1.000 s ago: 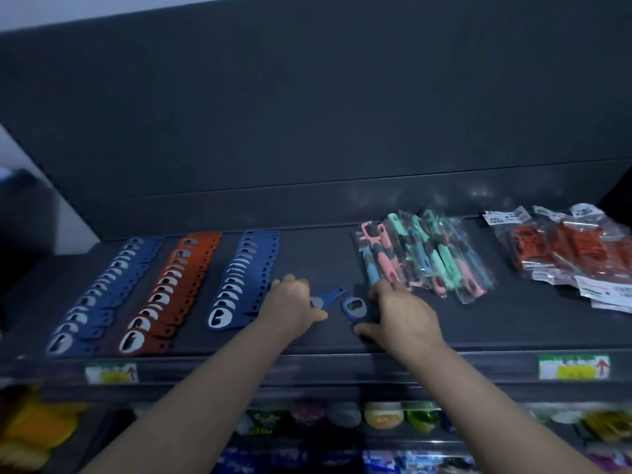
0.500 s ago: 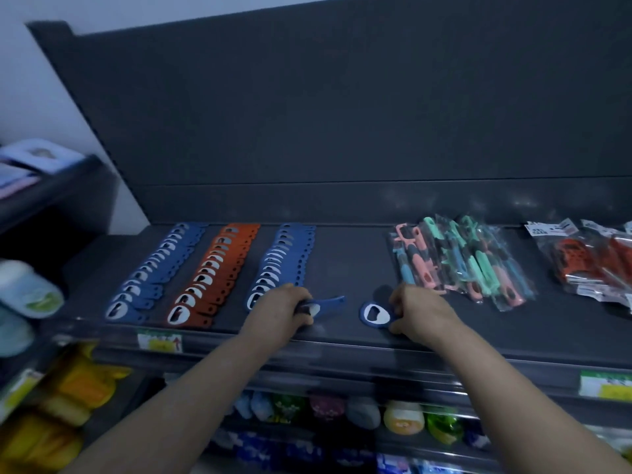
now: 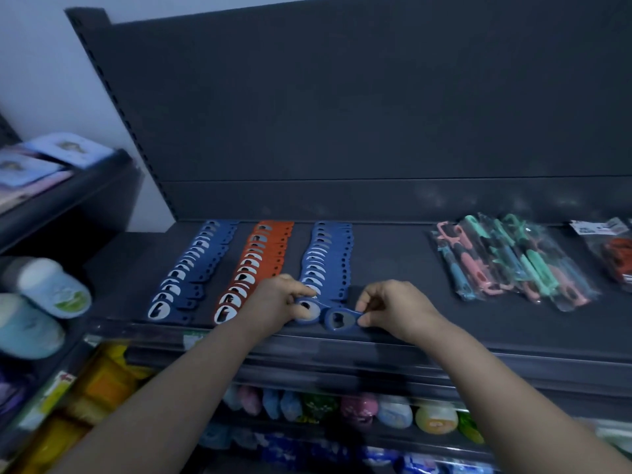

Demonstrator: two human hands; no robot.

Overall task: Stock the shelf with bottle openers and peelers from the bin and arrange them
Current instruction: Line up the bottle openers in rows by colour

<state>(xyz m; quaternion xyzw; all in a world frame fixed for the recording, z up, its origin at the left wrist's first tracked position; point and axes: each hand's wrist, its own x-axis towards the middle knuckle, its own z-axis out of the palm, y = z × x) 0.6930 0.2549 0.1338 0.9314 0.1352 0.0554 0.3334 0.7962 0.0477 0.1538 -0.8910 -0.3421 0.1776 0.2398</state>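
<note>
Left hand point(image 3: 278, 302) gripped blue opener point(image 3: 308, 311), right hand point(image 3: 396, 307) pinched second opener point(image 3: 339, 319); sloppy placing risked skewing nearby row point(image 3: 330, 258).

Best room on the shelf point(image 3: 393, 268) is the strip between the rightmost blue opener row point(image 3: 330, 254) and the peeler packs point(image 3: 506, 265) — bare from front edge to back panel point(image 3: 342, 114). Gaps either side of the orange opener row point(image 3: 263, 261) are narrow. At the front edge the left hand point(image 3: 273, 302), gripping a blue bottle opener point(image 3: 307, 311), and right hand point(image 3: 396, 306), pinching a second opener point(image 3: 340, 319), crowd that blue row's foot — bagged orange packs point(image 3: 615, 254) fill the right end.
</note>
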